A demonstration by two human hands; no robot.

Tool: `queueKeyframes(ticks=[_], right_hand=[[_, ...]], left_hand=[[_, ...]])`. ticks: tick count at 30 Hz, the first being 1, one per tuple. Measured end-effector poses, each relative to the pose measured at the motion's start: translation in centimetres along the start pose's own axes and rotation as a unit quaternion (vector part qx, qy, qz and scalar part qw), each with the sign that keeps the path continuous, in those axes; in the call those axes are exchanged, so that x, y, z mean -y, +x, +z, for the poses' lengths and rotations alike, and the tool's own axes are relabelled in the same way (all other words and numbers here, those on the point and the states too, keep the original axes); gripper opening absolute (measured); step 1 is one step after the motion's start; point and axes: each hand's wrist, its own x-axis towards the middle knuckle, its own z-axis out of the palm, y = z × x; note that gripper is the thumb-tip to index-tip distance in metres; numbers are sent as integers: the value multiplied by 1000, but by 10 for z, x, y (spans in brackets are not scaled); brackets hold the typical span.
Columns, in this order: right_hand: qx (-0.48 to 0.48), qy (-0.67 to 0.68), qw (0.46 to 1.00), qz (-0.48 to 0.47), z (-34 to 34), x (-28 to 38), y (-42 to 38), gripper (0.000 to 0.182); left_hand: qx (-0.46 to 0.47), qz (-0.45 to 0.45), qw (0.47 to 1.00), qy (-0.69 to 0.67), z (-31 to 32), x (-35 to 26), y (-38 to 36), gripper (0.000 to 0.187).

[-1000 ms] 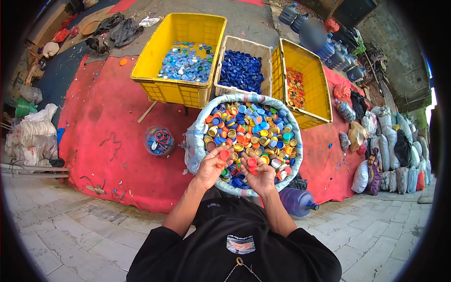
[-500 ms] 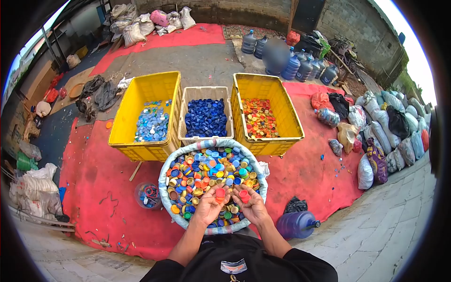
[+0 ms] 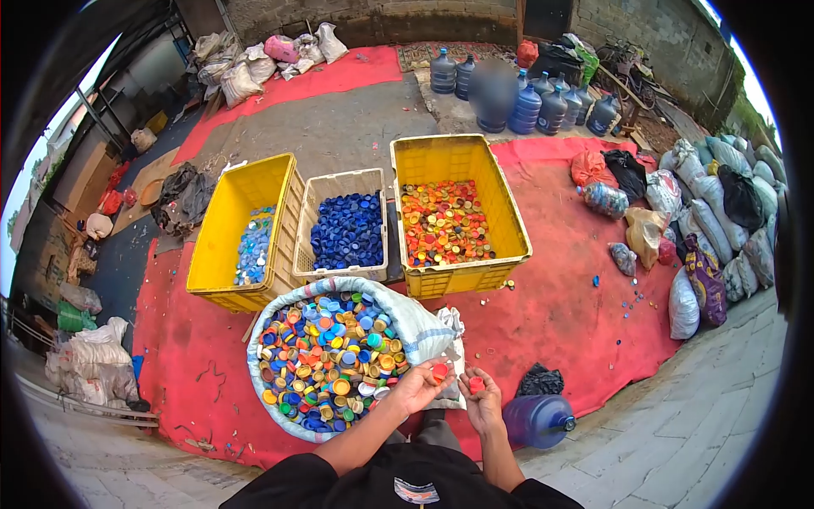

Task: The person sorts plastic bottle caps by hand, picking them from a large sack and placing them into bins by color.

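Note:
A red bottle cap point(image 3: 439, 371) is pinched in the fingers of my left hand point(image 3: 414, 388), at the right edge of the big sack point(image 3: 414, 327). Close beside it, my right hand point(image 3: 484, 409) grips another red bottle cap point(image 3: 476, 384), out past the sack's rim. The sack has its mouth rolled back and is full of mixed coloured bottle caps point(image 3: 331, 360). Behind it stand a yellow crate point(image 3: 208, 263) with light blue caps, a whitish crate point(image 3: 339, 274) with dark blue caps, and a second yellow crate point(image 3: 510, 216) with red, orange and yellow caps.
A white bag point(image 3: 451, 322) lies against the sack's right side. On the red mat point(image 3: 560, 297) to the right are a big water jug point(image 3: 538, 422) and a black plastic bag point(image 3: 540, 381). Filled sacks point(image 3: 721, 229) line the right wall; several jugs point(image 3: 526, 110) stand at the back.
Both hands have moved right, from over the caps to the sack's right edge, each still with a red cap. The view has turned, so the sack and crates appear further left.

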Motion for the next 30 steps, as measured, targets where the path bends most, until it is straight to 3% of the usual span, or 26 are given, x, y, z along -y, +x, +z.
queueKeyframes(ticks=[4,6,7,9,10,11,12,13,15,18,20,21,26,29,30], right_hand=[[-38,36,998,32,-13,-1,33,64],[-49,49,997,43,-3,1,57,60],[-52,50,996,45,17,8,73,57],[95,110,989,23,71,35,105,47],[150,135,979,-6,87,45,133,39],[200,145,969,-27,116,63,142,39],[158,161,974,-34,147,80,146,45],[116,177,976,-41,171,93,146,52],[123,147,980,-62,191,105,143,64],[150,106,980,-70,174,95,136,78],[165,79,981,-63,154,77,125,83],[164,66,982,-60,141,66,114,84],[84,-52,995,9,76,2,78,73],[43,-240,969,-32,67,-32,45,59],[59,-318,942,-88,62,-44,42,55]], left_hand=[[-37,5,999,-18,2,2,33,53],[-106,29,993,-44,11,-9,63,43],[-81,37,995,-51,22,-22,78,39],[16,73,994,-78,48,-60,117,35],[26,119,992,-41,97,-80,101,41],[79,147,985,-51,108,-106,117,61],[92,182,978,-51,137,-121,102,86],[84,182,975,-92,153,-137,93,99],[83,201,972,-88,156,-158,74,98],[94,257,961,-46,114,-172,36,87],[75,303,947,-74,82,-169,-7,55],[74,322,942,-63,55,-168,-23,49],[-32,407,910,-71,-56,-127,-114,36],[-100,453,881,-92,-104,-100,-155,30],[-119,465,873,-91,-113,-93,-166,30]])
